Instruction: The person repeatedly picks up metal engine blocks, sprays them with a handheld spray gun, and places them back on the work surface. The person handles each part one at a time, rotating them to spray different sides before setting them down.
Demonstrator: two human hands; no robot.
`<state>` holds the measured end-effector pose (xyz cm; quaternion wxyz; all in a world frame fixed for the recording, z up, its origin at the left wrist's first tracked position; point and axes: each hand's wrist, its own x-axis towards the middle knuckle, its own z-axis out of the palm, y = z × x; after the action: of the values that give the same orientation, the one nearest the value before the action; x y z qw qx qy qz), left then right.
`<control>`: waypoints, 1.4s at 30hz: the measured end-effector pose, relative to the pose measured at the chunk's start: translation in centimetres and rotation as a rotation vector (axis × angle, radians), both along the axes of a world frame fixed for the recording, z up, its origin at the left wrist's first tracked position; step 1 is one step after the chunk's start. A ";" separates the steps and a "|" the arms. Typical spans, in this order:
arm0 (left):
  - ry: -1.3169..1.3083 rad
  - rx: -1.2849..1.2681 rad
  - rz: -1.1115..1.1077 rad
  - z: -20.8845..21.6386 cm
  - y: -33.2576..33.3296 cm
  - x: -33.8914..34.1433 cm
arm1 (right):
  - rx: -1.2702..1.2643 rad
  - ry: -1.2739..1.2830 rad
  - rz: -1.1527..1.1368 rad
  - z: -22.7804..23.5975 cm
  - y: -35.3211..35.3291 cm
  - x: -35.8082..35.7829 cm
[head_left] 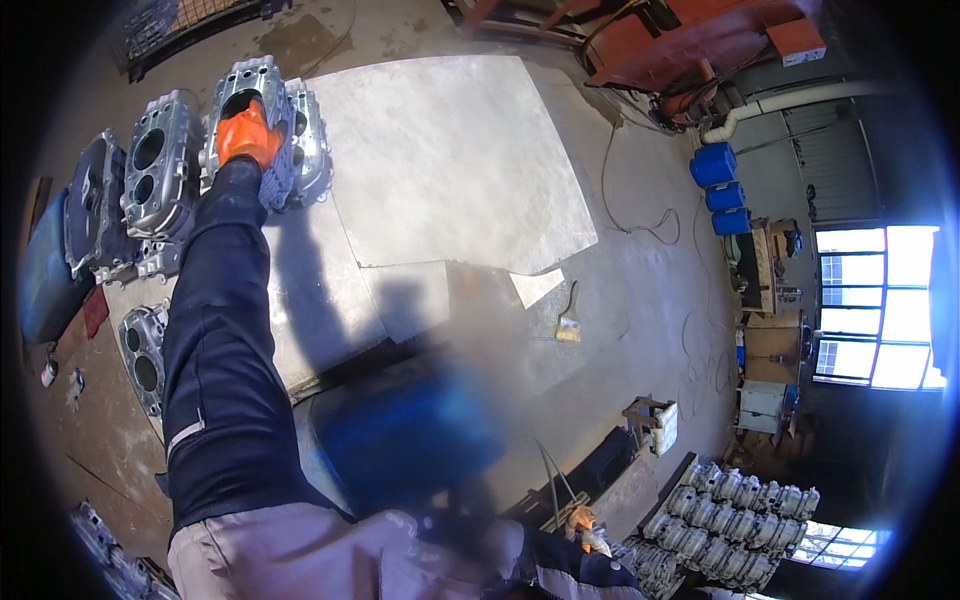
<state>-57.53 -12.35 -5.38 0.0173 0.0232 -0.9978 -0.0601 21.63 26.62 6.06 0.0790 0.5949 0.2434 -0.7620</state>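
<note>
At the far left, my left hand (250, 136), in an orange glove, reaches over the top of a silver metal casting (240, 82) with round bores. Its fingers close on the casting at the edge of the large bore. Another casting (312, 150) stands tight against its right side. More castings (158, 165) with large and small bores stand just to the left. Low in the view, close to my body, a small orange-gloved shape is my right hand (580, 524), beside thin dark bars. Its fingers are too small and unclear to read.
A pale sheet (450, 150) covers the work surface, with a brush (568, 318) beyond its right edge. A blue drum (400, 430) stands in front of me. Rows of castings (735, 515) fill the lower right. Blue containers (713, 165) and red machinery (690, 45) stand farther off.
</note>
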 end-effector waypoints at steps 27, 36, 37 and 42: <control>-0.154 0.294 -1.010 5.5 4.1 32.4 | -0.112 0.564 -0.229 3.8 0.5 -8.3; -0.414 0.293 -0.903 5.9 14.0 49.3 | -0.263 0.598 0.083 3.7 3.9 -15.0; -0.372 0.407 -0.761 4.8 14.4 50.8 | -0.256 0.564 0.043 3.6 4.6 -15.7; -0.066 0.203 -0.937 0.0 13.4 55.8 | 0.131 0.377 0.873 1.6 9.1 -20.0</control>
<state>-1.73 1.08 -5.39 -0.0455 -0.4257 -0.8898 -0.1579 1.61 35.68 7.71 0.3087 0.2922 0.5281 -0.7351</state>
